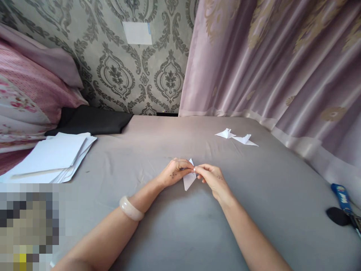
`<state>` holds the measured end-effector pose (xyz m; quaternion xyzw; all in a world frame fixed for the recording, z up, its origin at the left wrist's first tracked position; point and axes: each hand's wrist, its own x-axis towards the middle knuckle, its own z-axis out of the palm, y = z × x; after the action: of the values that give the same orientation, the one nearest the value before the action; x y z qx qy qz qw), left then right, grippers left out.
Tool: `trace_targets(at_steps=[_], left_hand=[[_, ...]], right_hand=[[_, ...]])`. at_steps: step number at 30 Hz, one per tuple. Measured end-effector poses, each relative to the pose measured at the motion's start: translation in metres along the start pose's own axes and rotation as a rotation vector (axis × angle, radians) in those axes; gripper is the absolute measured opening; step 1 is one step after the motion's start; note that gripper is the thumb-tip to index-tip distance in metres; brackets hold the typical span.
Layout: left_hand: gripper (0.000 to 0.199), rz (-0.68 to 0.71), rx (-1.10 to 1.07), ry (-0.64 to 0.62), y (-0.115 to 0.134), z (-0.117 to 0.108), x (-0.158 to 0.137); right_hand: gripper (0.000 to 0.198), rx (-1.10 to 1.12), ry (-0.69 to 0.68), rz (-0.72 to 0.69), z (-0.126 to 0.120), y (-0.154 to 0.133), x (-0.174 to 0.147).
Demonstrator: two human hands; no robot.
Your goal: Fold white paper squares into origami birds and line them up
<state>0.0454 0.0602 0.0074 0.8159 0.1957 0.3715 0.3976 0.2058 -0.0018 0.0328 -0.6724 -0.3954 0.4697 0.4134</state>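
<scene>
A small folded piece of white paper is held between my two hands above the grey sheet, near the middle of the view. My left hand pinches it from the left, a pale bangle around that wrist. From the right, the fingertips of my right hand pinch a small tip of the same paper. The two hands almost touch, and part of the paper is hidden behind the left fingers. Farther back to the right lie two folded white paper shapes with pointed ends.
A stack of white paper sheets lies at the left beside a black folded item. At the right edge are a blue object and a dark round one. Pink curtains hang behind. A pixelated patch covers the lower left.
</scene>
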Motion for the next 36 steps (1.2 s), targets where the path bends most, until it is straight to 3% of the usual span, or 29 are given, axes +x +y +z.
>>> trace_targets(at_steps=[13, 27, 36], left_hand=[[0.024, -0.027, 0.008, -0.006, 0.001, -0.001, -0.001], [0.026, -0.029, 0.002, -0.014, 0.006, -0.002, -0.001], [0.022, -0.041, -0.038, 0.002, 0.005, -0.001, -0.001]], right_hand=[[0.022, 0.219, -0.061, 0.165, 0.0, -0.003, -0.006], [0.018, 0.178, 0.006, 0.142, 0.0, 0.0, -0.005], [0.015, 0.155, 0.057, 0.057, 0.006, 0.008, -0.003]])
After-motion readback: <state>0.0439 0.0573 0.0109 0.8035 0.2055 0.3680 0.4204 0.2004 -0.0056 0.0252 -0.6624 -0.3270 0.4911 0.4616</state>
